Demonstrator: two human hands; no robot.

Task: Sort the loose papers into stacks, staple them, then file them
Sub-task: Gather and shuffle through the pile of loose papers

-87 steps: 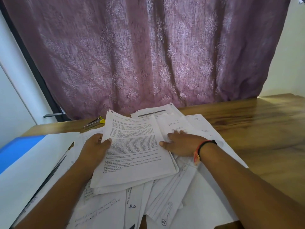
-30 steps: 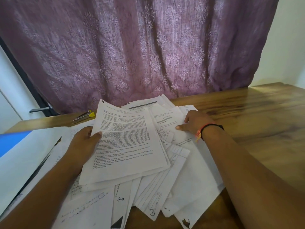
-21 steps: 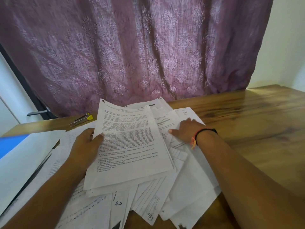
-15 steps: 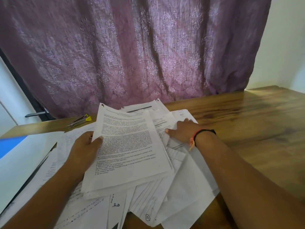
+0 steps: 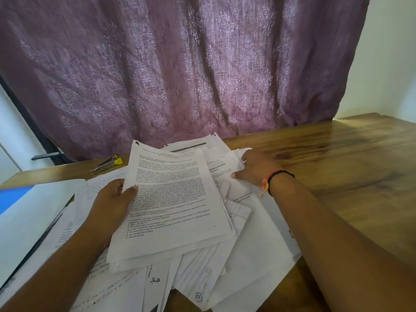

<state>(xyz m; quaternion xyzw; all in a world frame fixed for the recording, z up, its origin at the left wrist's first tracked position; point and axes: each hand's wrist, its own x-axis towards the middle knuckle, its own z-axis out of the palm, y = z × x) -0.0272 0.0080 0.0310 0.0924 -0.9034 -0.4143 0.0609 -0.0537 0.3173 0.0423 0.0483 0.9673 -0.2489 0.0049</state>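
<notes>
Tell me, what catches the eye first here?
A messy heap of loose papers covers the near side of the wooden table. The left hand grips a printed stack above it, while the right hand touches sheets farther back. A mauve patterned curtain fills the background.

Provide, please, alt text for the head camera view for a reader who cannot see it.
A person's left hand grips a stack of printed pages over a messy spread of loose papers on a wooden table, while the right hand rests on sheets further back. A yellow-tipped tool lies at the back left before a purple curtain.
</notes>
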